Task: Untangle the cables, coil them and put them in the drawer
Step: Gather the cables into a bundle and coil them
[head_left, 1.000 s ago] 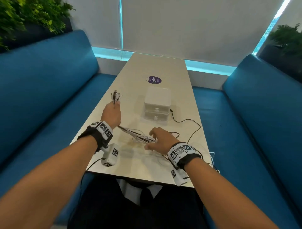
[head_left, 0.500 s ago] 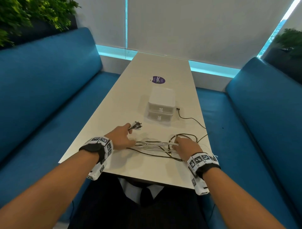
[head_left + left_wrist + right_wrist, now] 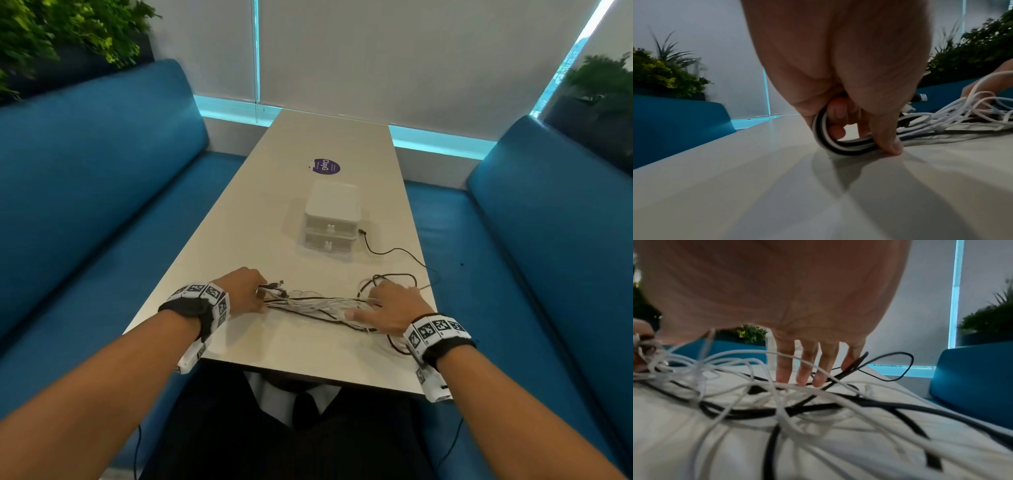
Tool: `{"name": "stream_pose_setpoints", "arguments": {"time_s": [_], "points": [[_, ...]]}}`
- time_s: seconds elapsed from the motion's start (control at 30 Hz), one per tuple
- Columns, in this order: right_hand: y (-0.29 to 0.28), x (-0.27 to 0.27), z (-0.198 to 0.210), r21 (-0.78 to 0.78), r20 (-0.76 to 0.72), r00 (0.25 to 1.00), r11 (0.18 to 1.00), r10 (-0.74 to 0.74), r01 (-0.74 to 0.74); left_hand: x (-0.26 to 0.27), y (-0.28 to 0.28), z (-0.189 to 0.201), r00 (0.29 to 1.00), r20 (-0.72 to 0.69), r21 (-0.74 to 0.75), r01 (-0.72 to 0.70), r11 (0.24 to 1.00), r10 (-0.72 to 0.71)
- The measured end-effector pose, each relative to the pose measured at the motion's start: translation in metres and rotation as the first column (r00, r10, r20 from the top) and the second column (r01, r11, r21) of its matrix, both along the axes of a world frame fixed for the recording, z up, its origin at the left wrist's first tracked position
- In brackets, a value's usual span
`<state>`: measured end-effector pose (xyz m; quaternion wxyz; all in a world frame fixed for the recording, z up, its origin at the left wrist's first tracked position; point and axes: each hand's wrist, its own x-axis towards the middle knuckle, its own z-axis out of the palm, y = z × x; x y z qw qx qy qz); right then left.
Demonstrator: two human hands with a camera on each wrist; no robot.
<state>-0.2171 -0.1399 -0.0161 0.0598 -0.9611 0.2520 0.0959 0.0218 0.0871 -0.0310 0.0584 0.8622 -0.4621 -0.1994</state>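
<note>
A tangle of white and black cables (image 3: 318, 308) lies on the near part of the beige table (image 3: 274, 346), stretched between my two hands. My left hand (image 3: 245, 291) grips the bent ends of the cables (image 3: 840, 146), thumb pressing them to the table, with plugs (image 3: 274, 286) sticking out past the fingers. My right hand (image 3: 387, 306) lies flat on the right part of the tangle, its straight fingers (image 3: 803, 369) pressing the cables (image 3: 789, 404) down. A white two-drawer box (image 3: 331, 219) stands in the middle of the table, both drawers shut.
One black cable (image 3: 387, 251) runs from beside the drawer box to the table's right edge. A purple round sticker (image 3: 325, 167) lies beyond the box. Blue benches (image 3: 102, 212) flank the table, and plants (image 3: 51, 37) stand behind them.
My left hand came down from a raised spot further up the table to the near left, bringing the plug ends to the surface. My right hand shifted right and flattened on the tangle.
</note>
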Motion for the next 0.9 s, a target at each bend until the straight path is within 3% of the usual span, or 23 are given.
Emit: {"name": "stream_pose_setpoints", "arguments": {"time_s": [0.07,0.17,0.23,0.3,0.4,0.5,0.6,0.77,0.83,0.9], "points": [[0.006,0.006,0.005,0.116,0.181,0.983,0.993,-0.005,-0.016,0.002,0.000,0.001,1.000,0.016,-0.016,-0.006,1.000,0.007],[0.013,0.029,0.008,0.218,0.456,0.890,0.972,-0.027,-0.082,0.001,0.000,0.004,0.999,0.053,-0.025,0.012,1.000,-0.011],[0.019,0.046,0.009,0.253,0.524,0.851,0.953,0.009,-0.166,-0.002,0.000,0.005,0.997,0.075,-0.013,0.026,1.000,-0.024],[0.029,0.057,0.008,0.325,0.430,0.896,0.907,0.111,-0.268,-0.003,0.001,0.005,0.996,0.083,0.000,0.022,1.000,-0.022],[0.045,0.060,0.006,0.302,0.119,0.963,0.915,0.241,-0.266,-0.003,0.002,0.004,0.995,0.099,0.020,0.029,0.999,-0.031],[0.049,0.061,0.004,0.055,-0.043,0.966,0.966,0.256,-0.254,-0.004,0.003,0.009,0.990,0.136,0.073,0.034,0.997,-0.044],[0.036,0.058,0.006,-0.254,-0.215,0.959,0.937,0.186,-0.238,0.001,0.006,0.016,0.980,0.199,0.109,-0.005,0.994,-0.017],[0.010,0.039,0.012,-0.354,-0.208,0.976,0.935,-0.057,-0.021,0.007,0.010,0.018,0.977,0.214,0.122,-0.047,0.991,0.020],[0.008,0.034,0.015,-0.403,-0.244,0.969,0.914,-0.047,-0.057,0.004,0.009,0.016,0.977,0.214,0.121,-0.046,0.992,0.019],[0.007,0.028,0.013,-0.400,-0.257,0.964,0.900,0.070,-0.172,0.005,0.008,0.014,0.977,0.214,0.123,-0.036,0.992,0.009]]}}
